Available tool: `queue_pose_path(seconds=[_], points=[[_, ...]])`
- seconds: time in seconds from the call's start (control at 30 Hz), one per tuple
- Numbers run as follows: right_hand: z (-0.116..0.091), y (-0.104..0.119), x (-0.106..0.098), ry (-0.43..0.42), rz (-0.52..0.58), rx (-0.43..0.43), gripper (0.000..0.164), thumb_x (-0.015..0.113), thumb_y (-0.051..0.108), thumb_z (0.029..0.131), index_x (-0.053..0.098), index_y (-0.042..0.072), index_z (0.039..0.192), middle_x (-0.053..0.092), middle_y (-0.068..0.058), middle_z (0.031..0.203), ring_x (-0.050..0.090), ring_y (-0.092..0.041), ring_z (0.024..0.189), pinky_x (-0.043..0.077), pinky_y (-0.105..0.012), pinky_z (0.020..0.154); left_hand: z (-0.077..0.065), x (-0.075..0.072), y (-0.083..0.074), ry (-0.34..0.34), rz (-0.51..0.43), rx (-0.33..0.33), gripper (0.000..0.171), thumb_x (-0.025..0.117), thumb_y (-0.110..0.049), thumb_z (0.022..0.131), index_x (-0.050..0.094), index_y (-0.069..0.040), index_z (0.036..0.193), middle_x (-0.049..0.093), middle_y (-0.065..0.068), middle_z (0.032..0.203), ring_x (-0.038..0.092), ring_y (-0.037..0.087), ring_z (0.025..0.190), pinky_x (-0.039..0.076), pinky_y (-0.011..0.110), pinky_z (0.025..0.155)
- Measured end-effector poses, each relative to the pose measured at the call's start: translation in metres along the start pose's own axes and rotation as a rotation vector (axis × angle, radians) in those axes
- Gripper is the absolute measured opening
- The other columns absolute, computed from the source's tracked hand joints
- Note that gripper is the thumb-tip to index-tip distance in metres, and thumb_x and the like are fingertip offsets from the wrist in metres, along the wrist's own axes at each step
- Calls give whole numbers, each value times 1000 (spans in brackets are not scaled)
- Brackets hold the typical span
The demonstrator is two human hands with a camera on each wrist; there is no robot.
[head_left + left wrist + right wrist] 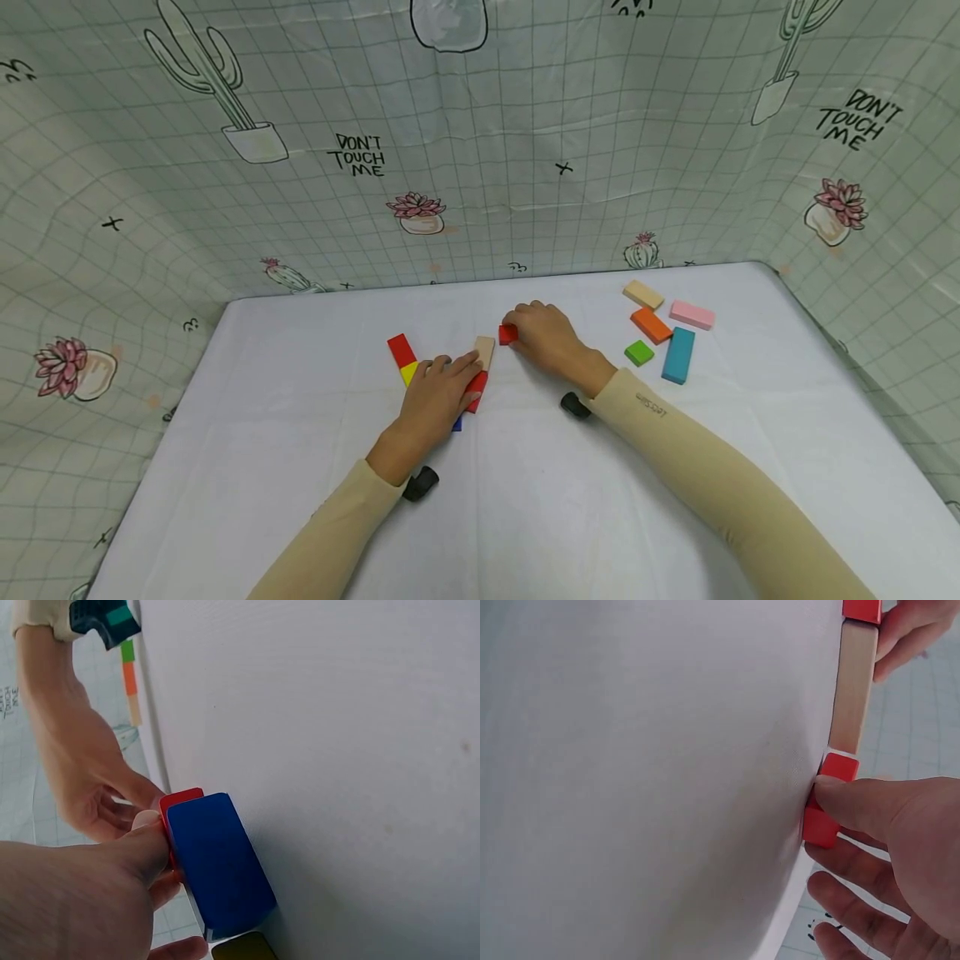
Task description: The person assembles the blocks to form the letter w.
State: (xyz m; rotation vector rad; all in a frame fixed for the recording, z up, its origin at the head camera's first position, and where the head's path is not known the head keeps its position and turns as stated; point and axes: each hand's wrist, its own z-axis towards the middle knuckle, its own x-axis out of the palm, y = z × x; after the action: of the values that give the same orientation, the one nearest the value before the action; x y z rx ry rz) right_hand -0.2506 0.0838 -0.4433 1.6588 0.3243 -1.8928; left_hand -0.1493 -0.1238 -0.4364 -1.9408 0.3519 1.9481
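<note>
At the middle of the white-covered table (225, 433), a small red block (507, 334) is pinched between the thumb and index finger of the right hand (551, 337), whose other fingers are spread apart. It is held just beyond the far end of a wooden block (485, 352), a narrow gap being left between them.

To the left, a cluster of blocks is partly covered by the left hand (435, 396); its fingers are extended and slightly parted, and a middle red block (475, 405) is touched by its thumb. That block is met at its far end by the wooden one. A blue block (221, 866) is seen beside it on the near side, while a yellow block (408, 372) and a far-left red block (401, 350) are set end to end beyond the left hand — what lies under the palm cannot be told.

Toward the far right, five more blocks are scattered: tan (643, 294), orange (651, 325), pink (692, 315), teal (678, 355) and green (639, 353) — the green being nearest the right hand. Behind them hangs a gridded cloth (495, 108) printed with cacti.
</note>
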Motion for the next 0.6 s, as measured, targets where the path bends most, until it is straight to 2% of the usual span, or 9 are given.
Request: queue_pose_path(seconds=[0.6], points=[[5, 3, 4, 36, 4, 15, 29, 82, 12, 93, 77, 5, 121, 75, -12, 118, 68, -32, 106, 58, -47, 96, -1, 1, 1, 7, 15, -2, 51, 66, -35, 105, 59, -14, 151, 52, 5, 161, 56, 35, 135, 44, 52, 114]])
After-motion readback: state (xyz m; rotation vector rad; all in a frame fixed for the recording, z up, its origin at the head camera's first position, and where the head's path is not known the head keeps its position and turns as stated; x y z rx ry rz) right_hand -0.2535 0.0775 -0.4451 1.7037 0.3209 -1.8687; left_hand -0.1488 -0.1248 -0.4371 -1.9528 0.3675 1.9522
